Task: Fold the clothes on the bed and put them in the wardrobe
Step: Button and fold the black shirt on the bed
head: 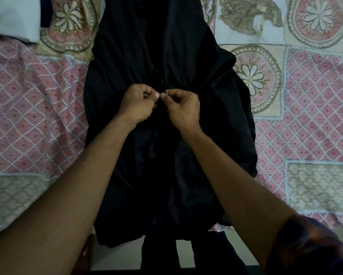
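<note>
Head view: black garment (166, 46) lies spread down the middle of the frame on the pink bedspread (37, 116). Left hand (138, 105) and right hand (181, 110) both pinch its centre front, probably fastening it. Folding not begun yet; smoothing flat looks next.

I see no readable text, labels, brands, numbers or signs anywhere in my head view
</note>
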Motion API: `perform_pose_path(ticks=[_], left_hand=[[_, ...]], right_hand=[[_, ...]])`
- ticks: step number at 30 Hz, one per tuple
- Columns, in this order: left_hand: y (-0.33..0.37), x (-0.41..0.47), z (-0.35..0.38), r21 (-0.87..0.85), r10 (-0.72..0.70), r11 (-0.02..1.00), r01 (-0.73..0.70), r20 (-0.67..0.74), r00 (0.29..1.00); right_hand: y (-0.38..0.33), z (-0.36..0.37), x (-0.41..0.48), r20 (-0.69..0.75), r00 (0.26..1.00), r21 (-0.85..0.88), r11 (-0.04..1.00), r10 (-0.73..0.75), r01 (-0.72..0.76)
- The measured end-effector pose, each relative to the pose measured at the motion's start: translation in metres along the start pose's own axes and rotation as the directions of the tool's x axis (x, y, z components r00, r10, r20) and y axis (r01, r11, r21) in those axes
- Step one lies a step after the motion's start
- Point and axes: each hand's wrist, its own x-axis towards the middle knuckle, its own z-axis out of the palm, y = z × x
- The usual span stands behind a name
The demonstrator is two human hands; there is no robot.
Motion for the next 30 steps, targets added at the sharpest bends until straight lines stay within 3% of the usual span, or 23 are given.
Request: perform_pose_path(ticks=[8, 16, 21, 30], left_hand=[[0.002, 0.001, -0.001, -0.021, 0.000, 1.000, 0.001, 0.016, 1.000], [-0.001, 0.005, 0.000, -0.025, 0.001, 1.000, 0.000, 0.029, 1.000], [-0.001, 0.006, 0.001, -0.019, 0.011, 1.000, -0.011, 0.022, 1.000], [-0.002, 0.000, 0.001, -0.158, 0.003, 0.987, -0.007, -0.025, 1.000]], right_hand=[[-0.002, 0.006, -0.004, -0.095, 0.995, -0.024, 1.000, -0.016, 0.014], [0.000, -0.002, -0.004, 0.012, 1.000, 0.102, 0.994, 0.025, -0.026], [-0.008, -0.013, -0.001, 0.143, 0.981, 0.265, 0.950, 0.129, -0.163], [-0.015, -0.019, 0.005, 0.280, 0.943, 0.320, 0.908, 0.181, -0.270]])
